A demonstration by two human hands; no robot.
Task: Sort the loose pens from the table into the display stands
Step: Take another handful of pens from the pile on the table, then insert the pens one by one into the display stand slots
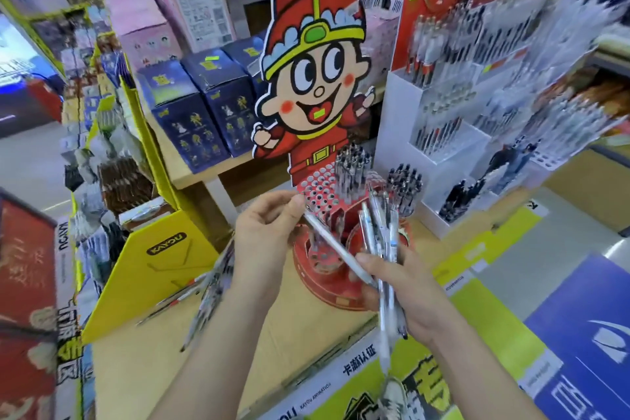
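Directly in front of the red display stand [324,286], in the head view, a person's left hand [269,232] pinches the upper end of a white pen [335,249] between thumb and fingertips, a narrow grip closed on the barrel. The pen's long axis runs diagonally: its upper end sits toward the stand's left side and its lower end drops rightward into the right hand [412,290]. That hand's grip is wrapped round a bundle of pens [380,232], which fan upward across the stand's front, tops toward the filled holes on its right side. More loose pens [177,297] lie flat and blurred on the bench [136,368], well to the left of the stand. Behind the stand rises its cartoon cut-out [313,78]; to its right is a white tiered stand [402,133] stocked with pens. The pens look light, stiff and smooth-barrelled, likely to slide in a loose bundle. A pinch near the top end, one pen at a time, should suit dropping each upright into an open hole. Which end carries the tip cannot be told.
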